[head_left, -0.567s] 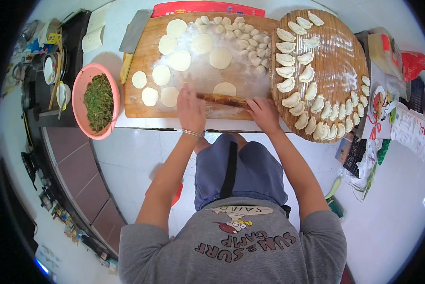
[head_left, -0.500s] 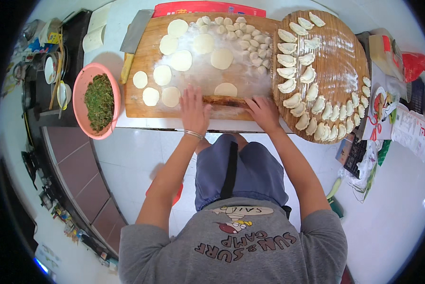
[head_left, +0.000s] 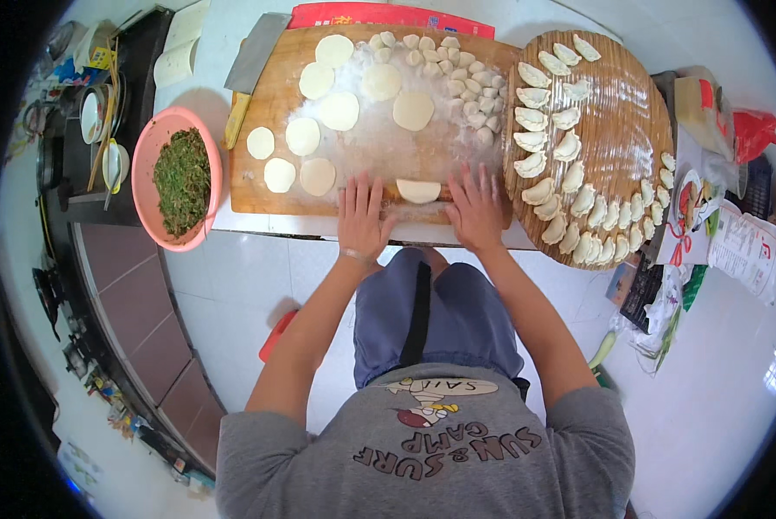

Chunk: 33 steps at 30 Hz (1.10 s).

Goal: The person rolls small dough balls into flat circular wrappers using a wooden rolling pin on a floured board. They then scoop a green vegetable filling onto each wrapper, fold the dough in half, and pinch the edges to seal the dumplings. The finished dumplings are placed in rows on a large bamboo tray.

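Observation:
My left hand lies with fingers stretched out over the left end of a wooden rolling pin. My right hand rests likewise, fingers spread, on the pin's right end. Between them a pale dough wrapper appears draped over the pin, its lower part out of sight. Both hands are at the near edge of a floured wooden board. Several round wrappers lie on it, among them one close to my left hand. Small dough pieces are heaped at its far right.
A pink bowl of green filling stands left of the board. A cleaver lies across the board's far left corner. On the right, a round wooden tray holds rows of folded dumplings. Packages and a red bag sit beyond it.
The wrapper has come from beyond the pin onto it. Both hands have shifted slightly, the right one flattening with its fingers spread forward. The view has moved a little.

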### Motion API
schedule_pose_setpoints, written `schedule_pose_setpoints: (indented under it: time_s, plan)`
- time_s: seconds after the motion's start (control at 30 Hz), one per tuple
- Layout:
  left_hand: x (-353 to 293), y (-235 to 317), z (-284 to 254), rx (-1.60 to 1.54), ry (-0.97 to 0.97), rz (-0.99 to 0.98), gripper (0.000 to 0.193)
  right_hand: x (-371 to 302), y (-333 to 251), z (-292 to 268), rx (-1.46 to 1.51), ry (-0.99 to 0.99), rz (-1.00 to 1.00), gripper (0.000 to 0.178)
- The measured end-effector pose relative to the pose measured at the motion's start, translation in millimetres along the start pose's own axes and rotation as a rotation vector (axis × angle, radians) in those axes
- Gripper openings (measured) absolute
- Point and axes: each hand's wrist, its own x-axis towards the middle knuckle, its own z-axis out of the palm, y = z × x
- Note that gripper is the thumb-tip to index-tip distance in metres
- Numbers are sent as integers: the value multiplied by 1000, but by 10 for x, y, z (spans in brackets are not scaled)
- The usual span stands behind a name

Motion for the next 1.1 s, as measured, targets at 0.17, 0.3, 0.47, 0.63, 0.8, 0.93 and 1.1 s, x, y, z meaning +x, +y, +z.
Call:
schedule_pose_setpoints:
  time_s: [0.17, 0.3, 0.47, 0.63, 0.8, 0.93, 1.1]
  plan:
    - [595, 12, -55, 36, 79, -40, 66, 604, -35, -117, 5, 205, 114, 57]
    - [1191, -35, -131, 149, 130, 69, 66, 776, -20, -163, 92, 295, 144, 57]
    - [1285, 58, -90, -30, -2, 410, 50, 370, 36, -20, 77, 210, 66, 50]
    - [1297, 108, -128, -235, -117, 432, 30, 345, 145, 6, 95, 244, -8, 45]
    - [1208, 155, -328, -234, -260, 380, 21, 183, 110, -26, 350, 120, 69, 34]
    - [946, 275, -541, -392, -139, 400, 13, 54, 29, -223, 813, -115, 267, 27]
    - [610, 459, -662, -1226, -214, -179, 6, -52, -29, -209, 901, 100, 289, 30]
